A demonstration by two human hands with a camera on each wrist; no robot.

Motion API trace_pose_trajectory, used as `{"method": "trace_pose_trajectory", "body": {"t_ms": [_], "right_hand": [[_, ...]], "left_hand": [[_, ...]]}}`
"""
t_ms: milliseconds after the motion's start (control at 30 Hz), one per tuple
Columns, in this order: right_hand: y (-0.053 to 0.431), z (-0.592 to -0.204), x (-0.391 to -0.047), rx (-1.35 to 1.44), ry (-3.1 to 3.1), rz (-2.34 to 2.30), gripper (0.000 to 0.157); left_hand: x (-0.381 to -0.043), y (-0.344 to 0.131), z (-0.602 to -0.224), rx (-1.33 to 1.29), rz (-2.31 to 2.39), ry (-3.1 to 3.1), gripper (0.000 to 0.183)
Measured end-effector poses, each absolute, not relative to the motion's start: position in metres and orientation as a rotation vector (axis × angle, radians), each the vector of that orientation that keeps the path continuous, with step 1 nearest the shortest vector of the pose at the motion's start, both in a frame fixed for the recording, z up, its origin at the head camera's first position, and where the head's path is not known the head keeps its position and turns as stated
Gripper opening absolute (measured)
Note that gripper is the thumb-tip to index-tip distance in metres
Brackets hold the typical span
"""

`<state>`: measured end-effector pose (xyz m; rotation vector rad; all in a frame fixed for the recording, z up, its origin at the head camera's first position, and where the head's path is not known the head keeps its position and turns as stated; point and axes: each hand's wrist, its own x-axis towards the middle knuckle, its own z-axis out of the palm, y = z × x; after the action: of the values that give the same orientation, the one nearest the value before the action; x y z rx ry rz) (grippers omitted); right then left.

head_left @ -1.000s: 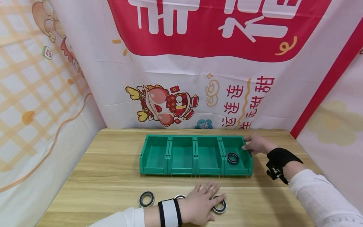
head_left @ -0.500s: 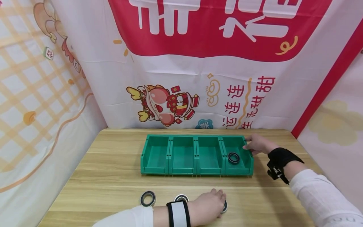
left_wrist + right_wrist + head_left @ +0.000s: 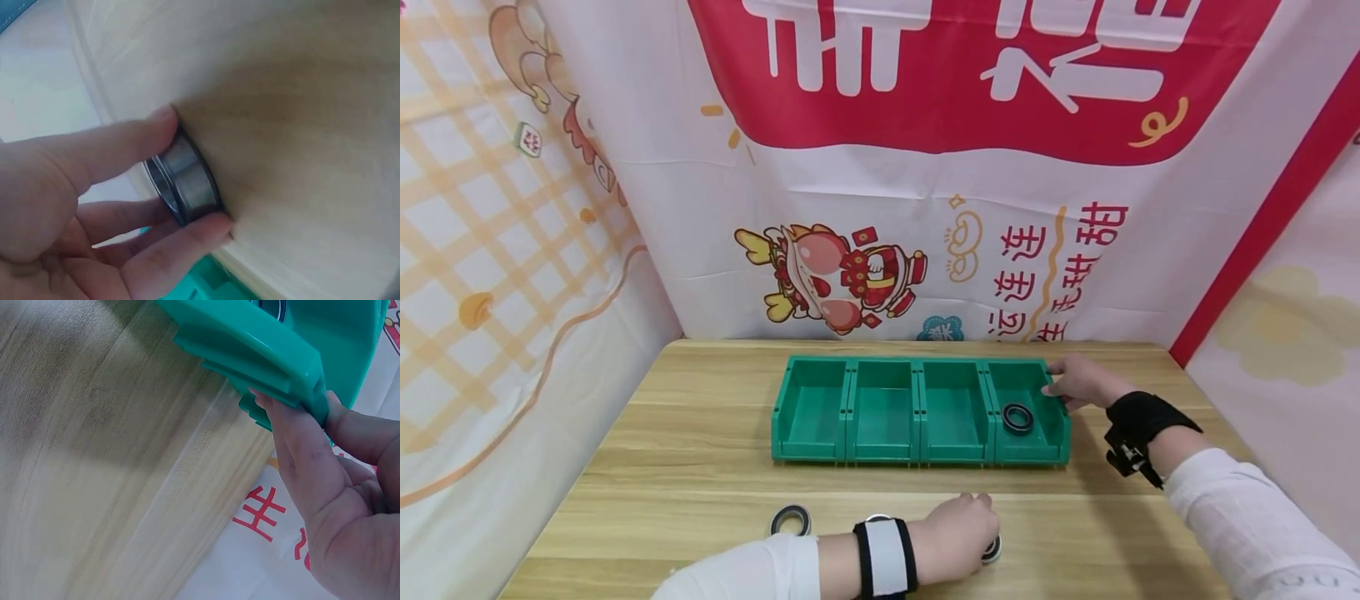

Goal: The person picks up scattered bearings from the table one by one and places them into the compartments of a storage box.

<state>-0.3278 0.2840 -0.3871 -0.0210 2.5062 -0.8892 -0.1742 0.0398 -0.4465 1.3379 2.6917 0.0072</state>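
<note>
Left hand (image 3: 953,540): its thumb and fingers pinched the held bearing (image 3: 192,178) by its outer rim; the smooth metal could well have slipped if the squeeze eased.
Held bearing: it sat at the worktop (image 3: 700,417), in front of the rightmost bin (image 3: 1032,452); whether it had left the wood could not be told, and a low lift might have knocked it on that bin's front lip.
Right hand (image 3: 1081,382): it gripped the rightmost bin's outer side wall, thumb inside; a tug there could have shifted the joined row.
Binned bearing (image 3: 1005,418): it lay in the rightmost bin, where a second ring dropped carelessly might have struck it.
Middle bearing (image 3: 877,517): partly hidden behind the wrist strap (image 3: 886,560), it risked a nudge from the forearm.
</note>
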Motion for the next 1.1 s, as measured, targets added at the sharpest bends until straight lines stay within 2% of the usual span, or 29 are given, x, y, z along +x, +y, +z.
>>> {"method": "trace_pose_trajectory", "body": {"t_ms": [100, 300, 500, 633, 867, 1100], "right_hand": [[0.282, -0.388, -0.329, -0.031, 2.529, -0.862, 0.052], [0.284, -0.389, -0.328, -0.037, 2.548, -0.849, 0.052], [0.285, -0.388, -0.328, -0.021, 2.548, -0.856, 0.052], [0.284, -0.388, -0.328, -0.018, 2.544, -0.863, 0.052], [0.284, -0.388, -0.329, -0.027, 2.547, -0.846, 0.051], [0.281, -0.386, -0.326, -0.045, 2.554, -0.846, 0.051]], "left_hand": [[-0.179, 0.034, -0.439, 1.345, 0.079, 2.674, 0.022], [-0.196, 0.024, -0.396, 1.206, 0.294, 2.664, 0.025], [-0.231, 0.020, -0.347, 1.025, 0.417, 2.735, 0.023], [-0.258, 0.021, -0.329, 0.918, 0.442, 2.743, 0.020], [-0.293, 0.035, -0.334, 0.834, 0.385, 2.764, 0.034], [-0.312, 0.043, -0.374, 0.750, 0.337, 2.827, 0.018]]}}
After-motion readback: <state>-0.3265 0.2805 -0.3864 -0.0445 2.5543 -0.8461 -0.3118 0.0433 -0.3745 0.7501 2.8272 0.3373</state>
